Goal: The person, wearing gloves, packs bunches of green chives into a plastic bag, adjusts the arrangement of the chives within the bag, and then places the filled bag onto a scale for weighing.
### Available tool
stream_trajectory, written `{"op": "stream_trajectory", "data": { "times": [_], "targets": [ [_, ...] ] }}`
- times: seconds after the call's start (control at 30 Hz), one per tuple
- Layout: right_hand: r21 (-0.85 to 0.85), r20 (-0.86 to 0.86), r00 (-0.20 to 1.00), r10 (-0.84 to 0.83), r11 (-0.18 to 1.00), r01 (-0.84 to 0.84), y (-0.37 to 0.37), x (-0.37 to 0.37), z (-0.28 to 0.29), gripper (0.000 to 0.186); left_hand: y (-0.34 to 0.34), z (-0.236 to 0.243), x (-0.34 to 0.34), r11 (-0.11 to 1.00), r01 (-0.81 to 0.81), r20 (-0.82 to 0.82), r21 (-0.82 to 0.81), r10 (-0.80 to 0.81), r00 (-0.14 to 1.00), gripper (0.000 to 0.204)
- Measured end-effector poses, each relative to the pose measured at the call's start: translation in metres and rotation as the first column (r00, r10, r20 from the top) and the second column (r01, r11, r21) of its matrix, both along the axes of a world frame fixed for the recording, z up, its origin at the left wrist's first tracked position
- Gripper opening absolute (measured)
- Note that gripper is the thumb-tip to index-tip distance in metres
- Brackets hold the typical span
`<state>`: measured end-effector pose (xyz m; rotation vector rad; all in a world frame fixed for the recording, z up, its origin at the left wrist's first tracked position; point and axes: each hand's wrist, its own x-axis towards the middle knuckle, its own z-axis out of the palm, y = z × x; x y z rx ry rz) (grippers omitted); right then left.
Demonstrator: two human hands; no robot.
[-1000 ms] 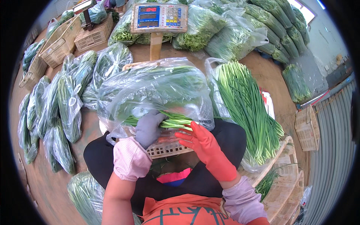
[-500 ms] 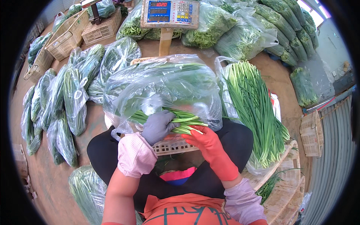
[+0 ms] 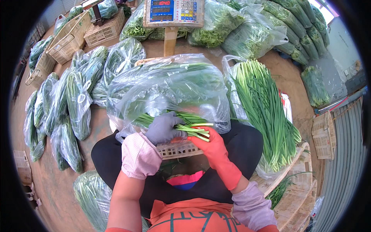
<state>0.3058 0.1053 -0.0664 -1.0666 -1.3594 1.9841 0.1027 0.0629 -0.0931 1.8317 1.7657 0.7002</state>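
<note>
My left hand (image 3: 164,127), in a grey glove, is closed around a small bunch of garlic chives (image 3: 198,130). Its pale ends stick out to the right, slightly fanned. At those ends is my right hand (image 3: 210,145) in a red rubber glove, its fingers curled up against the stalks from below; its fingertips are partly hidden. The leafy side of the bunch runs left under the edge of a large clear plastic bag (image 3: 166,87) that holds more greens. This bag lies over a pale plastic crate (image 3: 176,150) in front of my crossed legs.
A digital scale display (image 3: 174,13) stands beyond the bag. On the right lies a big pile of loose chives (image 3: 264,112) on plastic, beside stacked crates (image 3: 297,185). Bagged greens (image 3: 73,100) cover the floor at left; more bags (image 3: 251,42) are heaped at the back right.
My right hand has shifted slightly left and lower along the stalk ends, which now spread differently. My left hand keeps its hold. The scale's reading has changed.
</note>
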Motion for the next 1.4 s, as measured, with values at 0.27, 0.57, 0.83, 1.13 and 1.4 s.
{"op": "stream_trajectory", "data": {
  "times": [0.27, 0.57, 0.83, 1.13, 1.4],
  "targets": [
    [0.026, 0.043, 0.996, -0.082, 0.996, 0.081, 0.001, -0.005, -0.01, 0.028, 0.002, 0.003, 0.004, 0.998, -0.059, 0.038, 0.001, 0.059, 0.998, 0.043],
    [-0.012, 0.071, 0.978, -0.197, 0.98, 0.199, -0.003, -0.011, -0.008, 0.021, -0.001, 0.003, 0.009, 0.991, -0.051, -0.026, 0.127, 0.055, 0.998, 0.034],
    [0.34, 0.044, 0.937, -0.346, 0.887, 0.312, 0.01, -0.011, -0.032, 0.017, 0.0, 0.002, 0.015, 0.976, -0.108, -0.091, 0.189, 0.127, 0.988, 0.024],
    [0.813, 0.209, 0.902, -0.379, 0.58, 0.055, 0.027, 0.03, 0.004, 0.013, 0.001, 0.001, 0.015, 0.978, -0.105, -0.046, 0.18, 0.115, 0.992, 0.026],
    [0.685, 0.086, 0.39, -0.917, 0.339, 0.645, 0.0, 0.26, 0.078, 0.015, 0.01, 0.012, 0.01, 0.98, -0.152, -0.297, 0.127, 0.184, 0.937, 0.022]
  ]
}}
